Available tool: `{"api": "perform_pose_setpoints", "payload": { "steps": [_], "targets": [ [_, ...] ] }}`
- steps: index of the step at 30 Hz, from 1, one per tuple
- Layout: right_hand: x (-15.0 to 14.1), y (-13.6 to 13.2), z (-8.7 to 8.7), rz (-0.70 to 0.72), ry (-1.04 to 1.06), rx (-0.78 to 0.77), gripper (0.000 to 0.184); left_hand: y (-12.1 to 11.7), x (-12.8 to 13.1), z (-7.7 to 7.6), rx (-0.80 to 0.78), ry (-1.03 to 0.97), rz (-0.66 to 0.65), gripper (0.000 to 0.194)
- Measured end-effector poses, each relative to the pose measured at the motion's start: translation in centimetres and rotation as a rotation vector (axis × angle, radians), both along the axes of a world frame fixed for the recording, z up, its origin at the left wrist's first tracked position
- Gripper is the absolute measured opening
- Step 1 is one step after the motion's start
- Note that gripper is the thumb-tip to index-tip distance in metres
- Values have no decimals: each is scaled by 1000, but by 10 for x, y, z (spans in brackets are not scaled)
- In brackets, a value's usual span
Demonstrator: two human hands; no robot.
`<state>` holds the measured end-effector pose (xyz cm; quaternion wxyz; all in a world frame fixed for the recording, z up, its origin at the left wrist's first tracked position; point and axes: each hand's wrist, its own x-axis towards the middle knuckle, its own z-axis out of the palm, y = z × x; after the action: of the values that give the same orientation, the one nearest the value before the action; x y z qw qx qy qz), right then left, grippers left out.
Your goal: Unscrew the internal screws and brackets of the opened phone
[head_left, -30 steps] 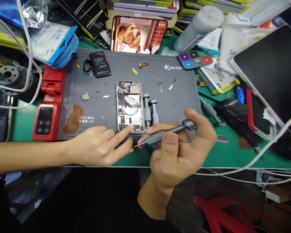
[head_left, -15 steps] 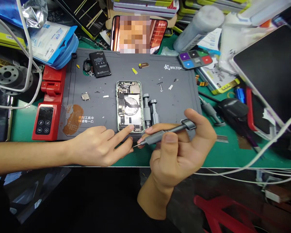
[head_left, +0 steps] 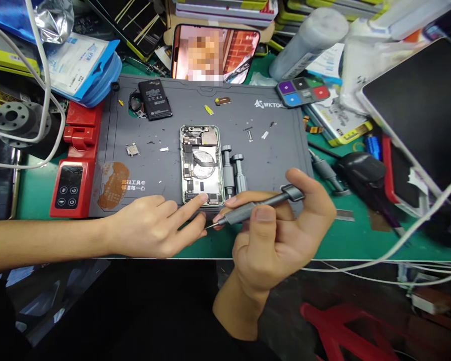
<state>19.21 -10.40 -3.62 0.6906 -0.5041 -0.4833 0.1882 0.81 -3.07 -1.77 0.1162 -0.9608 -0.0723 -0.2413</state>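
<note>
An opened phone [head_left: 202, 168] lies on the grey work mat, its circuit board and a round coil exposed. My left hand [head_left: 156, 225] is at the phone's lower end, index finger pressed on its bottom part and another finger bent below the edge. The thumb is hidden. In my right hand [head_left: 278, 240] is a grey screwdriver [head_left: 244, 213], held slantwise between thumb and fingers. Its thin tip points down and left, beside my left fingertips and just below the phone. Two more screwdrivers [head_left: 239, 173] lie along the phone's right side.
A black battery [head_left: 155, 99] and several small metal parts [head_left: 249, 135] are scattered on the mat [head_left: 161, 173]. At the left stands a red device [head_left: 72, 185] with buttons. Behind, another phone [head_left: 236, 55] shows a picture. White cables [head_left: 409, 240] cross the right side.
Both hands, the screwdriver and the opened phone keep their places. Only the picture on the phone at the back has changed.
</note>
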Motion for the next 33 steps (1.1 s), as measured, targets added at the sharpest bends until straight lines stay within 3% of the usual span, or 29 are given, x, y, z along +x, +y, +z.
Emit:
{"api": "perform_pose_setpoints", "payload": {
  "steps": [33],
  "targets": [
    [1, 1, 0, 14, 10, 7, 40, 0, 2, 1, 2, -17, 4, 25]
  ]
}}
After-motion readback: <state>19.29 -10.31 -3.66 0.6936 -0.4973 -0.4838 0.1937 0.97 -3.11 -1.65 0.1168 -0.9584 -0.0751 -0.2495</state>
